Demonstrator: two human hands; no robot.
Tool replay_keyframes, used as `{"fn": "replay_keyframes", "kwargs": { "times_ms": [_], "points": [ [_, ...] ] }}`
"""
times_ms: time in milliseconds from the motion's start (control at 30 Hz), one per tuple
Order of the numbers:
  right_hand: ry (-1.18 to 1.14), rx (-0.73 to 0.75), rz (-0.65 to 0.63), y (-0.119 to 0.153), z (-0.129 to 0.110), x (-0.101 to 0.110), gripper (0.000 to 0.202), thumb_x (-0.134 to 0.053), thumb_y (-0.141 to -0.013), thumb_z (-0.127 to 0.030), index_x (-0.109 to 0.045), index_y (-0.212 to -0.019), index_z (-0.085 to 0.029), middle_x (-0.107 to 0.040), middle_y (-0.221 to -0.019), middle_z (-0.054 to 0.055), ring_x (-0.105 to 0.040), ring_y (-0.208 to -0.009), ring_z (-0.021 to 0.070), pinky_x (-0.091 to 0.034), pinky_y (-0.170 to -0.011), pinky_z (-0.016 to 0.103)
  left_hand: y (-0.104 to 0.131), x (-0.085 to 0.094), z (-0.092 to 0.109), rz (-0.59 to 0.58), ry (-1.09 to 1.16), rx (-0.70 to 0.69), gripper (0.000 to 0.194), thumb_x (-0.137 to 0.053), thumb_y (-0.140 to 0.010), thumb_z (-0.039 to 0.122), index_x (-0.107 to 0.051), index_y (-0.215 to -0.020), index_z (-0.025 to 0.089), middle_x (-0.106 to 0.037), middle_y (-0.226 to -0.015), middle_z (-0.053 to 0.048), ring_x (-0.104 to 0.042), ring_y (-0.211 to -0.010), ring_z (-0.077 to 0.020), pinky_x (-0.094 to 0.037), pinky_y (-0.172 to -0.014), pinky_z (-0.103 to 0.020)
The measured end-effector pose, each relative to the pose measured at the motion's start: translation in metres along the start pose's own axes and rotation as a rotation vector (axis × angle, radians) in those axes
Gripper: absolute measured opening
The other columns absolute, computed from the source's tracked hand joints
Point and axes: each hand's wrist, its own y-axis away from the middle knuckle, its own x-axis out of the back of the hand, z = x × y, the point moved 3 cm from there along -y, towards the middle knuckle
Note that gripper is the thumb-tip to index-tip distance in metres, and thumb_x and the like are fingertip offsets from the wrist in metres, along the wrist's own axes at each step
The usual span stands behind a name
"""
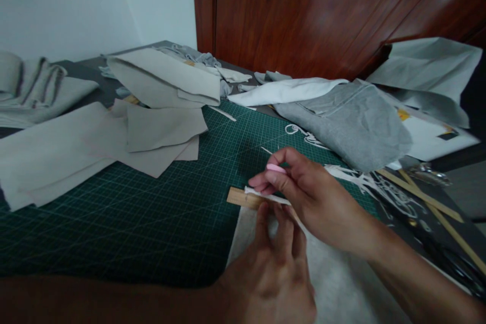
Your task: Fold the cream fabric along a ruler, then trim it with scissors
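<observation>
A short wooden ruler (236,196) lies across the far edge of a pale grey fabric piece (334,283) on the green cutting mat (170,228). My left hand (271,268) presses its fingertips down on the ruler, fingers spread. My right hand (311,190) pinches a small pink piece (275,168), perhaps chalk, between thumb and index finger, just above the ruler. A narrow white strip (281,200) lies along the ruler's far side, under the right hand's fingers.
Flat fabric pieces (159,126) overlap on the left. Grey fabric (345,121), white cord scraps (364,182), wooden strips (425,197) and black-handled scissors (448,258) lie on the right. A reddish wooden panel (304,15) stands behind.
</observation>
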Motion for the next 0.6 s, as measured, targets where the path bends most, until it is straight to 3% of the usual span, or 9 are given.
{"fn": "replay_keyframes", "kwargs": {
  "times_ms": [133, 333, 467, 600],
  "points": [
    [0.047, -0.039, -0.127, 0.010, -0.005, -0.006, 0.026, -0.059, -0.108, -0.034, -0.070, -0.087, -0.023, -0.075, -0.082, 0.000, -0.067, -0.071, 0.0173, -0.048, -0.061, 0.029, 0.000, 0.004, -0.001, 0.020, 0.011, -0.005, 0.038, -0.060, -0.096, 0.040, -0.082, -0.097, 0.009, -0.080, -0.100, -0.018, -0.071, -0.105, -0.0396, -0.053, -0.092, -0.057],
    [0.187, 0.007, -0.066, 0.017, -0.001, -0.013, 0.031, -0.050, -0.112, -0.032, -0.065, -0.085, -0.024, -0.070, -0.075, -0.001, -0.070, -0.068, 0.0177, -0.050, -0.063, 0.030, 0.004, 0.001, 0.003, 0.040, 0.006, -0.065, 0.031, -0.067, -0.093, 0.041, -0.083, -0.083, 0.016, -0.077, -0.079, -0.012, -0.070, -0.100, -0.0380, -0.049, -0.096, -0.061],
    [0.194, 0.085, -0.030, 0.021, 0.003, -0.017, 0.027, -0.048, -0.113, -0.030, -0.069, -0.098, -0.024, -0.083, -0.100, 0.005, -0.081, -0.099, 0.0248, -0.060, -0.085, 0.036, 0.005, 0.001, 0.004, 0.079, 0.032, -0.050, 0.027, -0.069, -0.093, 0.040, -0.085, -0.087, 0.019, -0.080, -0.088, -0.012, -0.071, -0.097, -0.0349, -0.049, -0.091, -0.056],
    [0.161, 0.162, -0.022, 0.020, 0.007, -0.019, 0.028, -0.054, -0.111, -0.025, -0.074, -0.092, -0.022, -0.082, -0.123, 0.013, -0.068, -0.137, 0.0273, -0.055, -0.112, 0.039, 0.004, 0.002, 0.004, 0.075, 0.061, -0.073, 0.029, -0.070, -0.093, 0.041, -0.082, -0.075, 0.021, -0.072, -0.068, -0.008, -0.069, -0.085, -0.0316, -0.052, -0.083, -0.053]
  ]
}}
